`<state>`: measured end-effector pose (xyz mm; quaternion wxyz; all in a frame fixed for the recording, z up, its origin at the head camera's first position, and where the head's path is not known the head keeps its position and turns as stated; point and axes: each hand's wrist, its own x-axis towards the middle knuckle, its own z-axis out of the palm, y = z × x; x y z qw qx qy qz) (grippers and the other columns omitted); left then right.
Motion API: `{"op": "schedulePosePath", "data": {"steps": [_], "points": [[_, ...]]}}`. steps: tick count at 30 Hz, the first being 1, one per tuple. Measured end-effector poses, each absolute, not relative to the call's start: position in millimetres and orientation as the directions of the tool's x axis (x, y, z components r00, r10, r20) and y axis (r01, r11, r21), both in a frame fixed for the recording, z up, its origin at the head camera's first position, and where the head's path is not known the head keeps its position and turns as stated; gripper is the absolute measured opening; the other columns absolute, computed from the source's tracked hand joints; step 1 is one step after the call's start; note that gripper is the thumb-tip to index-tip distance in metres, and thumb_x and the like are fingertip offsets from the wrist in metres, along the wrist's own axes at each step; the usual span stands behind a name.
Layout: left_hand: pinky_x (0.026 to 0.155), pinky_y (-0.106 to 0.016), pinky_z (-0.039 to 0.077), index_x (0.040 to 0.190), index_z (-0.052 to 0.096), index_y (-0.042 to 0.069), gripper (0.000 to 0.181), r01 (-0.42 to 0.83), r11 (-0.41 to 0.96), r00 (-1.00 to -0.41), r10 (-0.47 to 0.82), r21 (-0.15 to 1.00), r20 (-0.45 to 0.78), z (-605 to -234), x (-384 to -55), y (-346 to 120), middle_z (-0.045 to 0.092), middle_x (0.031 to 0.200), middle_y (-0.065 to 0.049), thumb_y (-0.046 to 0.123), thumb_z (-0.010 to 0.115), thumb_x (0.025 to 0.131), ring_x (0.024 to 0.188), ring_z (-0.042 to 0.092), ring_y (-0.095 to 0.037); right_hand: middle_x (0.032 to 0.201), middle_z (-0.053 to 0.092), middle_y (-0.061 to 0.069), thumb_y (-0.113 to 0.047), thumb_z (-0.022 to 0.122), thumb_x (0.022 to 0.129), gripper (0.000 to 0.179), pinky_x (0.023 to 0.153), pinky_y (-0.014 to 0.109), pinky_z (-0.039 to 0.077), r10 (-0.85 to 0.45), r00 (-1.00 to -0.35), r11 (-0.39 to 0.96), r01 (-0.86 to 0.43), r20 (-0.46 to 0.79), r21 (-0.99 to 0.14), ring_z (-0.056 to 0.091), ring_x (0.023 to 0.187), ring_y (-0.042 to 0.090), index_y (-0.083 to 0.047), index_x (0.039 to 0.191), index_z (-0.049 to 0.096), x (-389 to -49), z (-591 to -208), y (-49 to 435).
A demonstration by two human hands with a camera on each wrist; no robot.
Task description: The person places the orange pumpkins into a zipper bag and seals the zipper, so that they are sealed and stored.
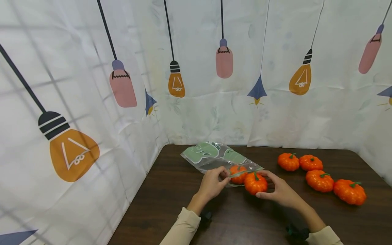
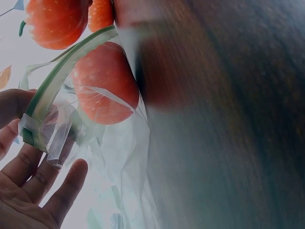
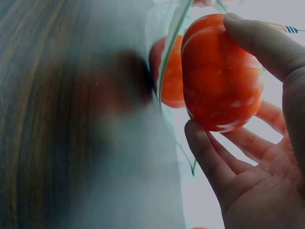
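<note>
A clear zip bag point(image 1: 211, 156) printed with green shapes lies on the table, its mouth toward me. My left hand point(image 1: 212, 183) pinches the bag's green-striped edge point(image 2: 52, 86) at the left corner of the mouth. Inside the bag, just behind that edge, sits one small orange pumpkin point(image 2: 107, 83). My right hand point(image 1: 280, 189) grips a second orange pumpkin point(image 1: 255, 183) with a green stem, thumb on one side and fingers on the other. In the right wrist view this held pumpkin point(image 3: 221, 74) is right at the bag's mouth, in front of the bagged one.
Several more orange pumpkins point(image 1: 319, 180) stand on the right side of the dark wooden table point(image 1: 239, 221). A white curtain point(image 1: 196, 112) printed with hanging lamps closes off the back and left of the table.
</note>
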<state>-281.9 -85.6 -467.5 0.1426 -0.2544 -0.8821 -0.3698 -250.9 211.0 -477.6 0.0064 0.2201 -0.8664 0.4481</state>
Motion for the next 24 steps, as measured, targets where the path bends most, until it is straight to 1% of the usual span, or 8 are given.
{"op": "schedulePosePath", "data": {"steps": [7,15,17,21,24], "points": [[0.069,-0.019,0.049,0.091,0.069,0.019,0.009,0.547,0.592,-0.835,0.344,0.592,0.429,-467,-281,-86,0.074,0.083,0.005,0.017,0.078,0.090,0.074,0.064,-0.005,0.144,0.056,0.019,-0.035,0.082,0.086,0.074,0.089,0.029,0.056,-0.389,-0.898,0.494,-0.393,0.207,-0.776,0.065,0.117,0.034,-0.010,0.146,0.047,-249,-480,202],[0.069,-0.019,0.048,0.091,0.069,0.019,0.010,0.549,0.591,-0.835,0.345,0.591,0.429,-466,-280,-85,0.073,0.082,0.005,0.016,0.078,0.090,0.074,0.063,-0.005,0.142,0.059,0.015,-0.036,0.082,0.087,0.072,0.091,0.029,0.055,-0.404,-0.888,0.489,-0.411,0.218,-0.769,0.065,0.117,0.029,-0.012,0.146,0.048,-248,-483,193],[0.069,-0.019,0.049,0.091,0.068,0.019,0.010,0.548,0.595,-0.835,0.346,0.588,0.428,-467,-280,-85,0.074,0.083,0.005,0.017,0.078,0.090,0.074,0.064,-0.005,0.141,0.059,0.014,-0.036,0.082,0.086,0.072,0.092,0.029,0.055,-0.408,-0.884,0.482,-0.419,0.226,-0.769,0.065,0.115,0.027,-0.012,0.145,0.049,-249,-483,191],[0.069,-0.018,0.049,0.091,0.068,0.020,0.010,0.551,0.604,-0.833,0.353,0.576,0.427,-469,-282,-84,0.074,0.083,0.006,0.018,0.078,0.090,0.074,0.062,-0.002,0.139,0.060,0.014,-0.036,0.083,0.086,0.071,0.092,0.028,0.055,-0.409,-0.882,0.475,-0.424,0.234,-0.771,0.066,0.114,0.022,-0.013,0.145,0.050,-250,-485,187],[0.068,-0.017,0.048,0.092,0.068,0.020,0.010,0.555,0.606,-0.830,0.357,0.570,0.429,-470,-282,-84,0.074,0.084,0.007,0.019,0.078,0.091,0.074,0.061,0.000,0.141,0.059,0.015,-0.036,0.083,0.086,0.071,0.090,0.028,0.056,-0.408,-0.884,0.471,-0.417,0.227,-0.777,0.066,0.114,0.025,-0.014,0.145,0.049,-251,-486,185]]}}
